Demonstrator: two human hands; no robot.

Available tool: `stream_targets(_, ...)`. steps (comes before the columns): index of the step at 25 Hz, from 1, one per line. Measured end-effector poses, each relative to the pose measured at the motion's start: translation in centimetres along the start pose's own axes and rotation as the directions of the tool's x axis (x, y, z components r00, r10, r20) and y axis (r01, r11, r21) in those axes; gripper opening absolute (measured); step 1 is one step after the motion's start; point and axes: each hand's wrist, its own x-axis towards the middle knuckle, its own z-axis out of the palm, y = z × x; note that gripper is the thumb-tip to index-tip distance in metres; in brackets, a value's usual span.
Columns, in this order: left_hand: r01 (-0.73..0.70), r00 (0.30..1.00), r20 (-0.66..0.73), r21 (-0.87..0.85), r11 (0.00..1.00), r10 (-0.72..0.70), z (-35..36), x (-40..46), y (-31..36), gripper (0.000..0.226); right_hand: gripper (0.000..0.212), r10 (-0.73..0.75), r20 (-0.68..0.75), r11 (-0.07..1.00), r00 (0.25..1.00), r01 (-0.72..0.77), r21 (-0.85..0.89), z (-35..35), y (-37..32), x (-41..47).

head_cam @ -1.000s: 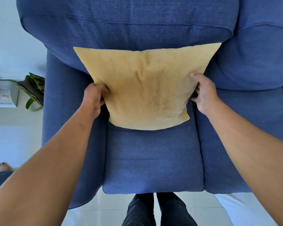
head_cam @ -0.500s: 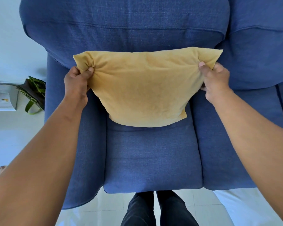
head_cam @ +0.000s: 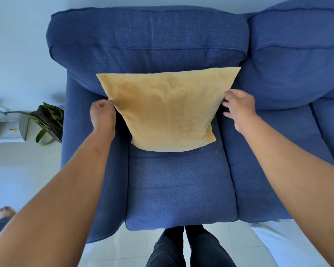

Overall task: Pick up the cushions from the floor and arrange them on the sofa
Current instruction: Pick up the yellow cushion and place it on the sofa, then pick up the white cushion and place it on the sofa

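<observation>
A yellow cushion (head_cam: 168, 110) leans upright against the back cushion of the blue sofa (head_cam: 148, 45), its lower edge resting on the leftmost seat (head_cam: 179, 189). My left hand (head_cam: 102, 114) is at the cushion's left edge, fingers curled and touching the fabric. At the right edge is my right hand (head_cam: 238, 107), its fingers spread and only the tips near the cushion.
The sofa's left armrest (head_cam: 89, 170) borders the seat. A green and black bag (head_cam: 48, 122) and a white box (head_cam: 8, 130) lie on the pale floor left of the sofa. Another person's bare foot (head_cam: 3, 212) shows at the far left. My dark trouser legs (head_cam: 187, 247) stand before the seat.
Both hands released the cushion's upper corners and slid down its sides. The cushion flattened out against the backrest. My right hand's fingers have opened.
</observation>
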Motion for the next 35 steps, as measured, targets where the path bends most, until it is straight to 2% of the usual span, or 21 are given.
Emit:
stream_targets(3, -0.019, 0.998, 0.065, 0.143, 0.990, 0.009, 0.5, -4.6, -1.5, 0.023, 0.040, -0.039, 0.025, 0.995, 0.999, 0.041, -0.085, -1.3, 1.9, -3.6)
stream_targets(6, -0.149, 0.972, 0.226, 0.365, 0.919, 0.068, 2.1, -9.5, -3.1, 0.048, 0.051, -0.084, 0.045, 0.957, 0.995, 0.093, -0.275, -3.4, 4.4, -7.1)
stream_targets(11, -0.471, 0.834, 0.515, 0.472, 0.745, 0.201, 6.6, -16.6, -5.1, 0.057, 0.062, -0.132, 0.038, 0.838, 0.991, 0.132, -0.530, -8.6, 8.8, -11.6)
stream_targets(14, -0.638, 0.715, 0.650, 0.457, 0.620, 0.258, 8.8, -20.8, -5.7, 0.060, 0.067, -0.154, 0.019, 0.779, 0.988, 0.133, -0.612, -12.4, 11.8, -13.5)
stream_targets(18, -0.810, 0.536, 0.807, 0.408, 0.421, 0.248, 12.9, -27.3, -7.3, 0.065, 0.071, -0.126, -0.096, 0.745, 0.987, 0.030, -0.667, -19.4, 16.0, -16.9)
stream_targets(23, -0.892, 0.399, 0.893, 0.326, 0.312, 0.207, 17.5, -38.1, -11.6, 0.069, 0.073, -0.059, -0.211, 0.767, 0.976, -0.091, -0.635, -28.8, 23.1, -23.0)
stream_targets(30, -0.983, 0.154, 0.988, 0.151, 0.107, 0.018, 22.4, -56.7, -20.7, 0.072, 0.075, 0.082, -0.391, 0.818, 0.917, -0.287, -0.499, -42.5, 34.0, -34.6)
stream_targets(35, -1.000, -0.004, 0.998, -0.005, -0.007, -0.069, 27.3, -64.6, -24.2, 0.073, 0.075, 0.171, -0.466, 0.826, 0.868, -0.384, -0.413, -49.2, 38.9, -37.2)
